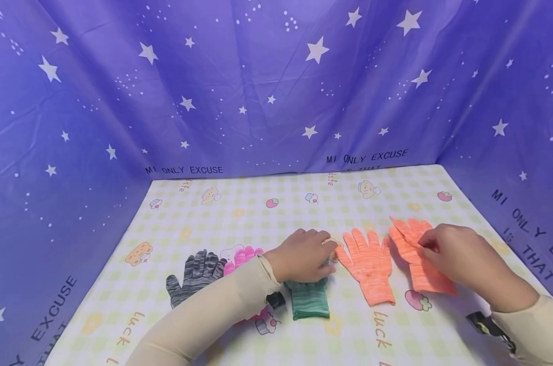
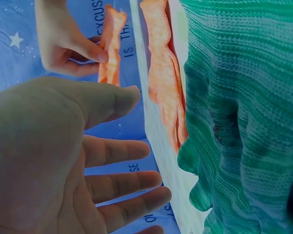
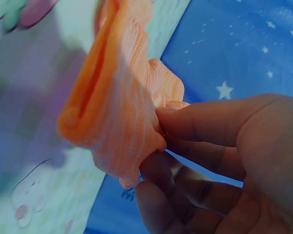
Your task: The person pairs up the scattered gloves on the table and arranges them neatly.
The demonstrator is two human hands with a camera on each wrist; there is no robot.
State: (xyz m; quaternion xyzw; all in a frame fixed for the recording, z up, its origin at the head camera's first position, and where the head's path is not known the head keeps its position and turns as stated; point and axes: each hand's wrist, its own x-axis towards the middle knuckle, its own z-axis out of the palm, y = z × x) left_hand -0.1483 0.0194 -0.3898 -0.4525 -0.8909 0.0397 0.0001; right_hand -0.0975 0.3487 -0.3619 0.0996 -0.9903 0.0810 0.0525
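Observation:
Between thumb and fingers my right hand (image 1: 461, 262) pinches the side of an orange knit glove (image 1: 425, 275), its cuff toward me. The right wrist view shows that glove (image 3: 122, 107) raised at the grip, with its cuff opening visible. A second orange glove (image 1: 371, 269) lies flat to the left, fingers pointing away. Over a green striped glove (image 1: 310, 301) hovers my left hand (image 1: 303, 256), covering the glove's upper part in the head view. The left wrist view has this hand (image 2: 97, 146) with spread, nearly straight fingers and nothing in it, beside the green glove (image 2: 244, 73).
Further left lie a pink glove (image 1: 244, 258) and a grey-black glove (image 1: 200, 272), both partly hidden by my left sleeve (image 1: 212, 325). A checked, printed cloth (image 1: 239, 229) covers the table. Purple star-patterned curtains (image 1: 258, 76) stand around its back and sides.

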